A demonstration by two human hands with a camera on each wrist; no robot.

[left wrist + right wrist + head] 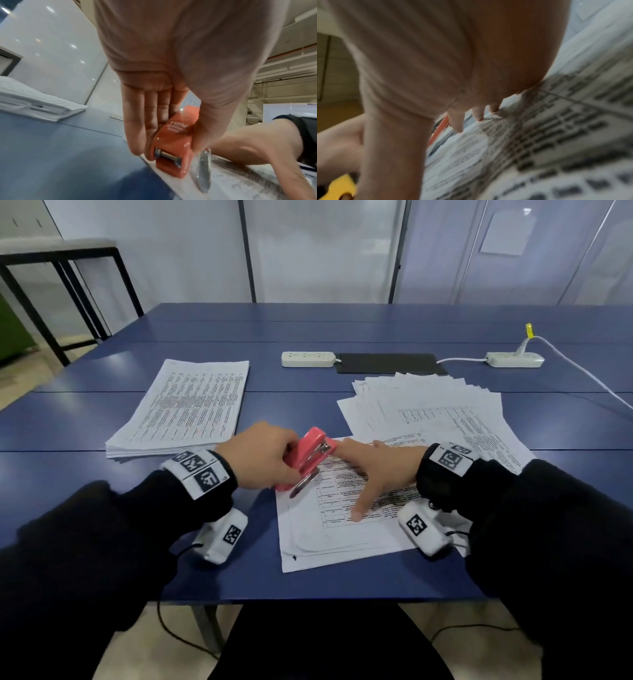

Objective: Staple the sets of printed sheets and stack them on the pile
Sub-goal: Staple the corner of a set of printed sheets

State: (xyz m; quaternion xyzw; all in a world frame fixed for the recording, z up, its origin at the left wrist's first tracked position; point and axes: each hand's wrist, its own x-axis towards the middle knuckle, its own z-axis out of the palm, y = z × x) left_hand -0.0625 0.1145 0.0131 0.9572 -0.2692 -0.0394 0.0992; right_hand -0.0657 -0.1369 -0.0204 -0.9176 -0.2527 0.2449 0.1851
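The left hand (263, 455) has its grip clamped on the red stapler (308, 460), tilted over the sheet set's (342, 529) corner; just right, the right hand (380, 474) presses flat, fingers apart.

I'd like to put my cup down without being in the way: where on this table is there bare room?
Bare blue table lies beyond the power strips, and on the near left, in front of the neat pile. It is crowded mid-right: fanned loose sheets, and both hands working the stapler.
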